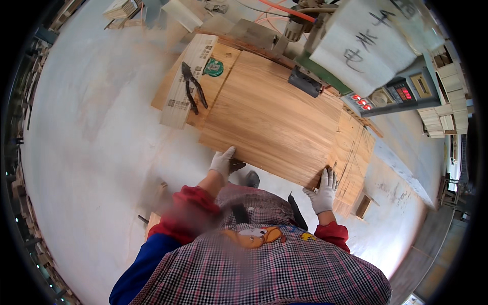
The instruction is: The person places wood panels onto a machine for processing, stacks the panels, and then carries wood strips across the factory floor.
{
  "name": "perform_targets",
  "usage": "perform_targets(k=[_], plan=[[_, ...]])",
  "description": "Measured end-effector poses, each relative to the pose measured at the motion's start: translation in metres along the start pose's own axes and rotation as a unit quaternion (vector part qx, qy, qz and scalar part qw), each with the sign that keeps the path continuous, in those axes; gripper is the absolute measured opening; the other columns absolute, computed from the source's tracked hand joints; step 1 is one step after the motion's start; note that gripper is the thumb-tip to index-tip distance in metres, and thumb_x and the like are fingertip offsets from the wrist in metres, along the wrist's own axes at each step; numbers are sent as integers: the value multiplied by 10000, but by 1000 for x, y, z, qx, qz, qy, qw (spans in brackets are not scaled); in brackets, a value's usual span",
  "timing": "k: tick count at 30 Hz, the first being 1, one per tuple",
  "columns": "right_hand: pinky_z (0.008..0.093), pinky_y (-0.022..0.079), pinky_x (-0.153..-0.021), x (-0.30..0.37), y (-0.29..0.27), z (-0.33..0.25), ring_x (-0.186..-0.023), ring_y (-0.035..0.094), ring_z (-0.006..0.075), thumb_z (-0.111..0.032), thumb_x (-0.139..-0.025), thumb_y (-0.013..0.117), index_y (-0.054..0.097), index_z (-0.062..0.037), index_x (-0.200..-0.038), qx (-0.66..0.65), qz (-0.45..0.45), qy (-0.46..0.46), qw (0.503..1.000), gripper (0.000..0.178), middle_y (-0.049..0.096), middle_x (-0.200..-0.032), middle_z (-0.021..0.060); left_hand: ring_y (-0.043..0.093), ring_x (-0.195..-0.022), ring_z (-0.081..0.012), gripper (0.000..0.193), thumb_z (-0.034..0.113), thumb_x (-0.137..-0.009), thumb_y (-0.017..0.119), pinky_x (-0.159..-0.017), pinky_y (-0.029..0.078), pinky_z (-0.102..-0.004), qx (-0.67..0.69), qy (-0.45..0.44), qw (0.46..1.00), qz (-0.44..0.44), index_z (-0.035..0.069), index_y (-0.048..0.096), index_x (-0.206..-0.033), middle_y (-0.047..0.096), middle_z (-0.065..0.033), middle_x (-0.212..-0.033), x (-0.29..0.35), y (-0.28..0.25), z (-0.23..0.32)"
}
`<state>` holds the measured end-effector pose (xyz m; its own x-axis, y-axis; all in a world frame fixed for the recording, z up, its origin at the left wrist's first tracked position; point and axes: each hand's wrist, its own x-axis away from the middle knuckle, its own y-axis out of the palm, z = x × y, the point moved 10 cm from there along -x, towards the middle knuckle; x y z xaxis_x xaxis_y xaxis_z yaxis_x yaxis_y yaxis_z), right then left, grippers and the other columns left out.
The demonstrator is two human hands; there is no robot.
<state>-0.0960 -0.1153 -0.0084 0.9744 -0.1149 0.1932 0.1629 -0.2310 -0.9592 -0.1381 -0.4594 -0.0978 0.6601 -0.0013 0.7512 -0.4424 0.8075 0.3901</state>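
Observation:
A smooth wooden board [269,112] lies in front of me. My left hand [221,162], in a white glove with dark patches, is at its near edge toward the left. One digit rests over the edge and the darker fingers sit just below it, closed on the board as far as I can see. At the near right corner my right hand [322,192], gloved too, lies flat with its fingers stretched over the board's edge. Black-handled pliers [192,87] lie beyond the board's left end on a pale printed plank [178,104], beside a round green object [213,67].
A machine with a red-lit control panel [389,96] stands at the far right, partly covered by a white cloth [363,46]. A black block [305,82] sits at the board's far edge. A rougher plywood sheet [356,157] shows at right. Wood pieces [447,96] are stacked far right.

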Motion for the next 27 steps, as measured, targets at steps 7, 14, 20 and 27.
perform_targets(k=[7, 14, 20, 27], plan=[[454, 152, -1075, 1, 1, -10, -1308, 181, 385, -337, -630, 748, 244, -27, -1363, -54, -24, 9, 998, 942, 237, -1416, 197, 609, -792, -253, 353, 180, -879, 535, -673, 548, -365, -17, 2, 999, -29, 73, 370, -1172, 560, -136, -982, 7, 1, -1], [427, 182, -1073, 1, -2, -13, -1309, 197, 360, -297, -637, 749, 260, 7, -1346, -47, -21, -10, 999, 914, 261, -1413, 175, 594, -882, -250, 368, 160, -884, 520, -703, 542, -353, -6, -8, 999, -39, 68, 344, -1194, 541, -119, -1050, 15, 13, 3], [401, 214, -1067, 4, -5, -8, -1308, 208, 344, -231, -643, 745, 265, 9, -1345, -98, -15, -8, 995, 884, 265, -1412, 167, 577, -926, -246, 381, 157, -881, 526, -753, 526, -358, 22, -30, 993, -111, 56, 364, -1211, 527, -113, -1097, 15, 19, -12], [389, 222, -1064, 5, -4, -10, -1306, 223, 336, -194, -653, 736, 267, 2, -1351, -103, -9, 8, 995, 864, 268, -1408, 176, 589, -863, -236, 280, 162, -876, 531, -730, 515, -342, 14, -36, 995, -88, 1, 482, -1101, 570, -118, -981, 0, 24, -4]])
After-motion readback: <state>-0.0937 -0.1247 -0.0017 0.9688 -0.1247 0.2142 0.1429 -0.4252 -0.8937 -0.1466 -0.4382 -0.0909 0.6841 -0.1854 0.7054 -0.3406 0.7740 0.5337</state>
